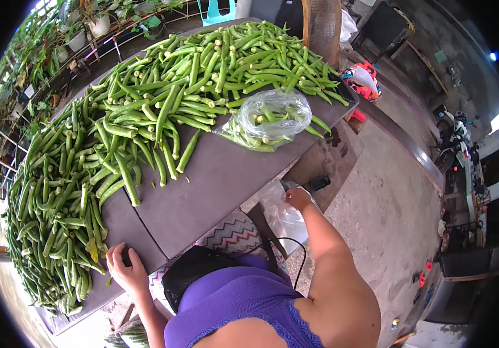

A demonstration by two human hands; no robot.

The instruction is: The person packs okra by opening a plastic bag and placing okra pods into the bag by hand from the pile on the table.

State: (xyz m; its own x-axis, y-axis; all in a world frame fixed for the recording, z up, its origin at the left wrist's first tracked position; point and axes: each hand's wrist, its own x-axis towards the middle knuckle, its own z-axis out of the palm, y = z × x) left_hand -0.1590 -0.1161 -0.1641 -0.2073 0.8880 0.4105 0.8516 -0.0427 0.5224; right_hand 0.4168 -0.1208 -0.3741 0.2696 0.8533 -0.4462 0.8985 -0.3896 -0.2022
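A large heap of green okra [162, 98] spreads over the far and left sides of the grey table [215, 174]. Toward the table's right end sits a clear plastic bag [275, 116] with okra inside. My left hand [126, 268] lies on the near left edge, fingers apart and holding nothing, beside the okra. Off the table's near right side, my right hand [299, 198] reaches down with its fingers closed on thin clear plastic bags [284, 214]. Its fingertips are partly hidden.
A dark phone-like object [319, 182] lies just past my right hand. A wooden chair back [322, 29] stands at the far edge, with a colourful bag [362, 81] to its right. Potted plants [99, 26] line the railing at far left. Red slippers [422, 278] lie on the floor.
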